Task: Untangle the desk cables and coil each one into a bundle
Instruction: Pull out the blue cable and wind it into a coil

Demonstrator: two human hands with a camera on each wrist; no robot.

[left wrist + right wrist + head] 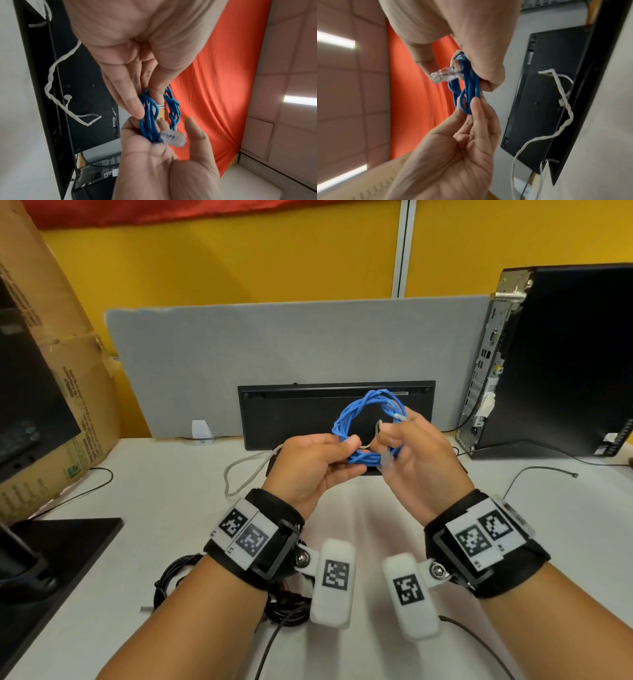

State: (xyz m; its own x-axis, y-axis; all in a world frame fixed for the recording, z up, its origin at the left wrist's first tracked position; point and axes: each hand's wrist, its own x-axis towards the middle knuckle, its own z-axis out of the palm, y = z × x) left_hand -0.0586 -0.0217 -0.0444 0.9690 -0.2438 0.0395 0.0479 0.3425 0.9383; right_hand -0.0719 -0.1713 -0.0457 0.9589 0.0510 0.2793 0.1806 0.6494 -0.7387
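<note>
Above the desk (pixel 513 542), both hands pinch the coiled blue cable (pixel 366 426) (carton print unreadable): left hand (pixel 308 463), right hand (pixel 421 463).

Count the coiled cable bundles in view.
2. The blue cable coil is held up between the left hand and right hand; a black cable coil lies on the desk under the left forearm, partly hidden. Others may be out of view.

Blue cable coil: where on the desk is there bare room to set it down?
Both hands, left and right, hold the blue cable coil up. Bare white desk lies right of the right wrist, bordered by a thin black wire and the computer tower. It is crowded by the left forearm: a black cable bundle.
</note>
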